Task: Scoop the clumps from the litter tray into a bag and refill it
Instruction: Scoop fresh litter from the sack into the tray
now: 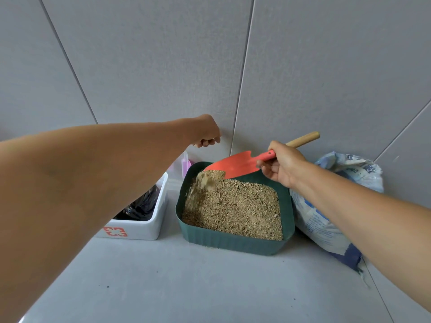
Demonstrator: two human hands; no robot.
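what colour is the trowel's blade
Orange-red blade on the trowel, best seen in the head view, tipping litter into the green tray.

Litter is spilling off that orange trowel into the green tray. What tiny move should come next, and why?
Probably tip the trowel a little further: the right hand holds it slanted over the tray, litter is sliding off its tip, and a small heap sits on the blade.

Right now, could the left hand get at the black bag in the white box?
Probably yes: the left hand hovers near the open-topped white box, fingers curled on nothing, and nothing covers the black bag.
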